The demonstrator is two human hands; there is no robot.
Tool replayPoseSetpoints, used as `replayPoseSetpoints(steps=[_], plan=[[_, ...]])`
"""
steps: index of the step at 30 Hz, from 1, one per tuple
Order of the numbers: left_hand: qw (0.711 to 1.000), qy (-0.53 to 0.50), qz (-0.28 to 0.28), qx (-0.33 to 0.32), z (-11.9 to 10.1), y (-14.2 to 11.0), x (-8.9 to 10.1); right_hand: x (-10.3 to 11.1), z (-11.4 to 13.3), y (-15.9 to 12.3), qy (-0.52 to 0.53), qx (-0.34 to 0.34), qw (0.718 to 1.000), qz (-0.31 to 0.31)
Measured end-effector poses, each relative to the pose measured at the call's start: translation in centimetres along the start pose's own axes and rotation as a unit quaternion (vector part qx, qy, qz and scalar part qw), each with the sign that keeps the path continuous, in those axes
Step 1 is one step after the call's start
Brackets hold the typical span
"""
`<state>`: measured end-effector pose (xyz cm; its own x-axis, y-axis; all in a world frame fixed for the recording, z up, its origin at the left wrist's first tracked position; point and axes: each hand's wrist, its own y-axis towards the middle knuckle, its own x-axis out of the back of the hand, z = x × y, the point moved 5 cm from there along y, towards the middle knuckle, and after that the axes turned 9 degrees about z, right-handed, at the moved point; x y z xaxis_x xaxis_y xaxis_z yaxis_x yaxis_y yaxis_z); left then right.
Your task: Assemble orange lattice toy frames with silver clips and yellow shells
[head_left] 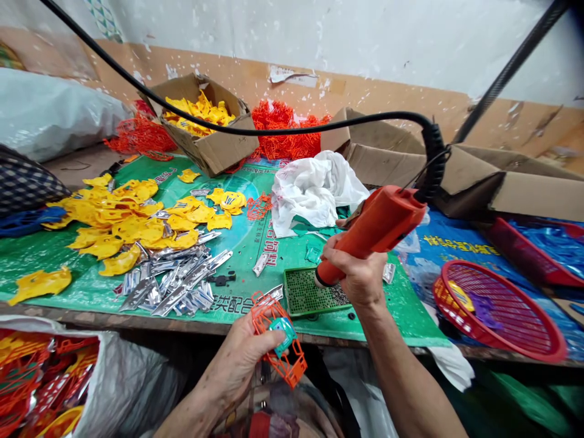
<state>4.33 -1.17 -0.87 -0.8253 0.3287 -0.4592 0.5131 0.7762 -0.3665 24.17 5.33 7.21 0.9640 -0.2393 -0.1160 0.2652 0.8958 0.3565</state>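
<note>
My left hand (pixel 249 347) grips an orange plastic lattice frame (pixel 294 365) near the table's front edge. The thumb presses on a small teal plastic piece (pixel 283 334) set against that frame. A corded orange electric screwdriver (pixel 371 228) is wrapped in my right hand (pixel 360 271), tilted with its black nose down and left. That nose is over a green tray (pixel 314 313) with a perforated insert and many tiny dark screws at its right side. Whether the tip touches a screw is hidden. Silver-coloured strips (pixel 182 283) lie heaped left of the tray.
Yellow plastic parts (pixel 123 213) are piled at the left. Behind stand a cardboard box (pixel 219 149) of yellow parts and orange frames (pixel 287 131). A white cloth (pixel 314 188) lies mid-table. A red basket (pixel 506 310) sits at right. A black cable (pixel 283 131) arcs overhead.
</note>
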Motion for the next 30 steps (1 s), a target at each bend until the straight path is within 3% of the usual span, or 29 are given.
replayPoseSetpoints(steps=[10, 16, 22, 30], plan=[[0.999, 0.000, 0.032, -0.012, 0.0, -0.1, -0.3, 0.0, -0.3, 0.0, -0.010, -0.016, 1.000, -0.010], [0.999, 0.009, 0.024, -0.031, 0.0, -0.1, -0.2, -0.2, 2.4, 0.2, 0.040, 0.005, 0.999, -0.021], [0.999, -0.008, 0.013, -0.029, 0.3, -0.2, -0.2, -1.6, 6.1, -1.8, 0.132, -0.012, 0.990, 0.046], [0.998, -0.045, 0.030, -0.027, 0.1, -0.3, -0.8, -4.0, 7.1, -4.6, 0.183, -0.018, 0.977, 0.111]])
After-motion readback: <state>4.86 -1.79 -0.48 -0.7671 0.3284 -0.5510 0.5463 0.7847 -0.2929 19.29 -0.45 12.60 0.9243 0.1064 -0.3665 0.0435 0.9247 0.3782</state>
